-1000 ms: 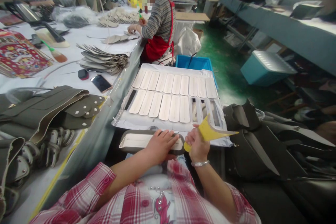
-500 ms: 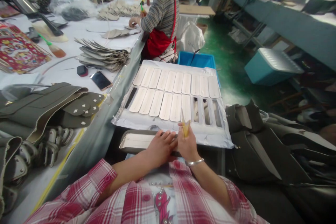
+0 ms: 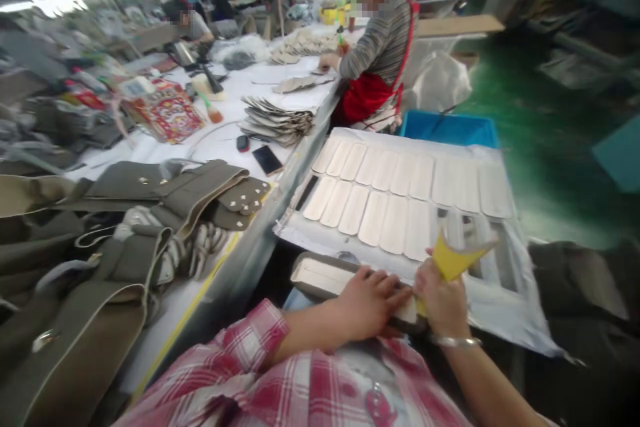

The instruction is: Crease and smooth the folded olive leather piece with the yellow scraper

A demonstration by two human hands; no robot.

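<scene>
At the board's (image 3: 500, 315) 7 o'clock, the piece (image 3: 323, 275) is being touched by the left hand (image 3: 374, 300), fingers slightly apart; the yellow tool (image 3: 453, 262) is being clamped by the right hand (image 3: 443, 300), fingers curled

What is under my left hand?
Your left hand lies on a long, dark-edged, pale-topped piece, whose left end shows; the part beneath the hand is hidden.
</scene>
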